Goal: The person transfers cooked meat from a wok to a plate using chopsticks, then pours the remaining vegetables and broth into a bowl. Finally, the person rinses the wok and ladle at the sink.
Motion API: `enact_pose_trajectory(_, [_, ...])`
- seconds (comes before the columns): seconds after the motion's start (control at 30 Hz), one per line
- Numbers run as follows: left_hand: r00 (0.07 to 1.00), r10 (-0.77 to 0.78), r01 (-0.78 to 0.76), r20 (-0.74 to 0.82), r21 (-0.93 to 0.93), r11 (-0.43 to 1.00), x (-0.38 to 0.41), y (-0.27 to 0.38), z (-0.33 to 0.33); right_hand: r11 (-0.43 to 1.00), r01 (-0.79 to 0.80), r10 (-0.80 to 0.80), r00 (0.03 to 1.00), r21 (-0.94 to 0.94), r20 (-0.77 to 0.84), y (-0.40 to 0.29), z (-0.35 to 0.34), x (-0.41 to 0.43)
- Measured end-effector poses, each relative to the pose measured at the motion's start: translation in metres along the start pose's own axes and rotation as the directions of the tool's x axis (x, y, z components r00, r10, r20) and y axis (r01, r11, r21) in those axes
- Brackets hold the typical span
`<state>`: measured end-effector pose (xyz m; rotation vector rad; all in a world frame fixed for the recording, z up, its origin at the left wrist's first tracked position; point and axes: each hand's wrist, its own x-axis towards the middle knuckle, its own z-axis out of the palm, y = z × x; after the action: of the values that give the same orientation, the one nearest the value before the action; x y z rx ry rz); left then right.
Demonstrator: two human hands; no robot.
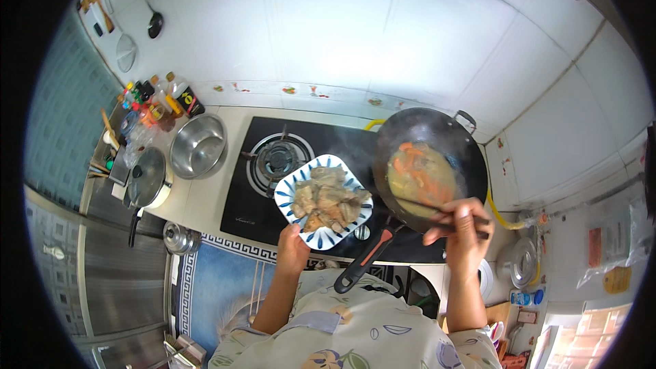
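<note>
My left hand (pixel 294 251) grips the near edge of a white plate with blue stripes (pixel 284 193), which carries a heap of browned meat pieces (pixel 328 200). The plate is over the black gas hob, left of a dark wok (pixel 466 156). In my right hand (pixel 466 225) is a pair of chopsticks (pixel 417 204), with their tips in the wok. Orange pieces, perhaps carrot (pixel 417 166), lie in yellowish broth (pixel 446 177), and steam rises. The wok's black and red handle (pixel 361 264) points towards me, between my two arms.
An unused burner (pixel 277 160) is on the hob's left. Further left stand a steel bowl (pixel 199 146), a lidded pan (pixel 148 179) and several seasoning bottles (pixel 179 100). A ladle (pixel 155 24) and a strainer (pixel 126 53) hang on the wall. A yellow gas hose (pixel 499 218) runs at the right.
</note>
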<state>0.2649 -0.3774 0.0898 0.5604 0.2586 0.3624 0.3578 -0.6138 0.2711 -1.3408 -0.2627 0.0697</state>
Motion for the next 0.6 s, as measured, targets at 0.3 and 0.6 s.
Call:
enact_pose_trajectory(0.3, [0.999,-0.03,0.03,-0.015,-0.044,0.999,0.001,0.003,-0.006,0.979,0.052,-0.135,0.89,-0.198,-0.435,0.065,-0.131,0.062])
enact_pose_trajectory(0.6, [0.999,-0.039,0.039,-0.003,-0.034,0.999,0.005,0.0,-0.014,0.944,0.01,-0.13,0.93,-0.33,-0.343,0.1,-0.125,0.076])
